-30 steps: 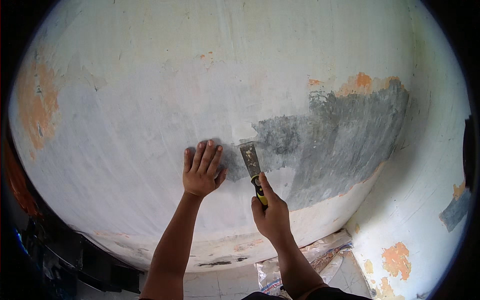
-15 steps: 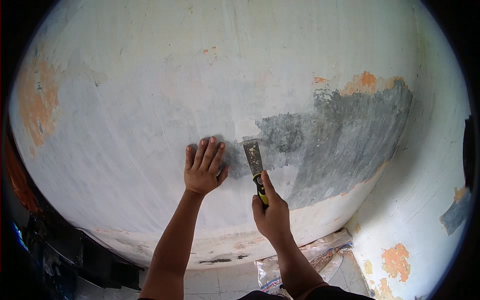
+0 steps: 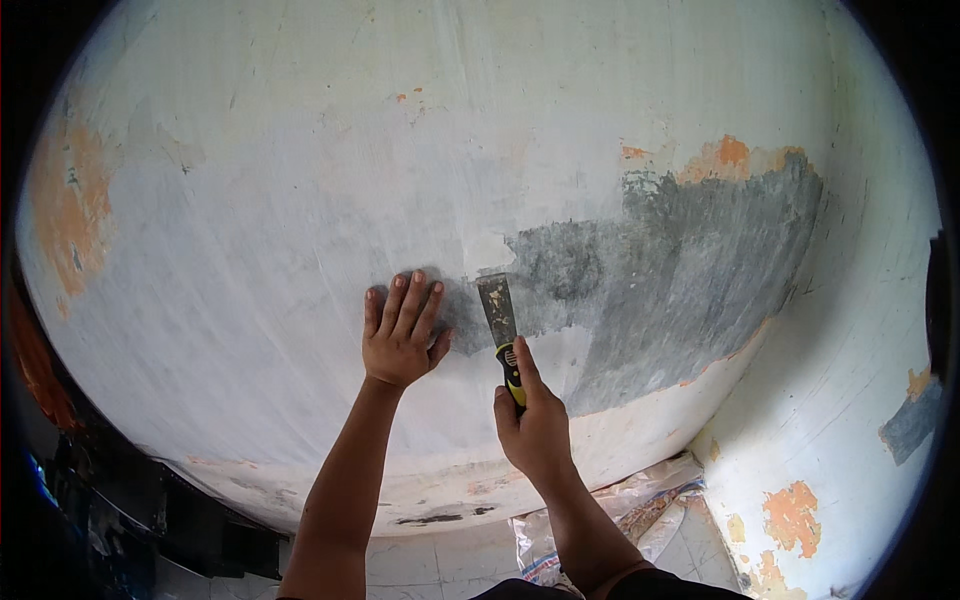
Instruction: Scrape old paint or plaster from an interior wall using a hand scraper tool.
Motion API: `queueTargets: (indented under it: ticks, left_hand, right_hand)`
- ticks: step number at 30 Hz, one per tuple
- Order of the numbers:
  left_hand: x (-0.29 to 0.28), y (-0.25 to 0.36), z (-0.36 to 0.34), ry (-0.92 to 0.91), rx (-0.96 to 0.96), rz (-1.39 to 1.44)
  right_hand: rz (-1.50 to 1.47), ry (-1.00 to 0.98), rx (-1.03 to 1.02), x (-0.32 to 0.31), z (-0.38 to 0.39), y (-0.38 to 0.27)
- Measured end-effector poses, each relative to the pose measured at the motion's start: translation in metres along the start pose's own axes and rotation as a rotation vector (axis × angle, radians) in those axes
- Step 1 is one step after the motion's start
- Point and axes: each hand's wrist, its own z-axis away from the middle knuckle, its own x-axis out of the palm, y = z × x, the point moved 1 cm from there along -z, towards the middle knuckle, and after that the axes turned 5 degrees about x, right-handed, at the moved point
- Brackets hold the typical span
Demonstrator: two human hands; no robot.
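Observation:
A putty knife (image 3: 498,312) with a stained metal blade and a black-and-yellow handle is in my right hand (image 3: 535,425), its index finger stretched along the handle. The blade's tip meets the wall at the lower edge of a pale, whitish patch (image 3: 490,252). My left hand (image 3: 398,335) lies flat on the wall to the left of the blade, fingers spread and holding nothing. The wall (image 3: 240,240) is whitish, with a large rough grey area (image 3: 700,270) of bare surface spreading to the right of the blade.
Orange patches (image 3: 75,205) mark the far left of the wall. A side wall (image 3: 860,330) with peeling paint meets it at the right. On the tiled floor (image 3: 420,565) lies a crumpled white sack (image 3: 640,505) in the corner. Dark furniture (image 3: 190,520) stands lower left.
The whole view has shifted slightly. Against the wall, the blade tip has moved very little, and my left hand stays flat in about the same place.

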Motion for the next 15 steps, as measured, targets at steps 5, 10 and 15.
queueTargets:
  ticks: [5, 10, 15]
  left_hand:
    - [-0.003, 0.000, -0.001, -0.015, -0.011, 0.009]
    - [-0.001, 0.001, 0.000, -0.015, -0.016, 0.026]
    - [-0.002, 0.000, 0.001, -0.024, -0.025, 0.018]
  right_hand:
    - [-0.037, 0.046, 0.044, 0.015, 0.000, -0.007]
    - [-0.067, -0.009, 0.089, 0.012, -0.001, -0.010]
    - [-0.081, -0.074, 0.116, 0.004, 0.001, -0.010]
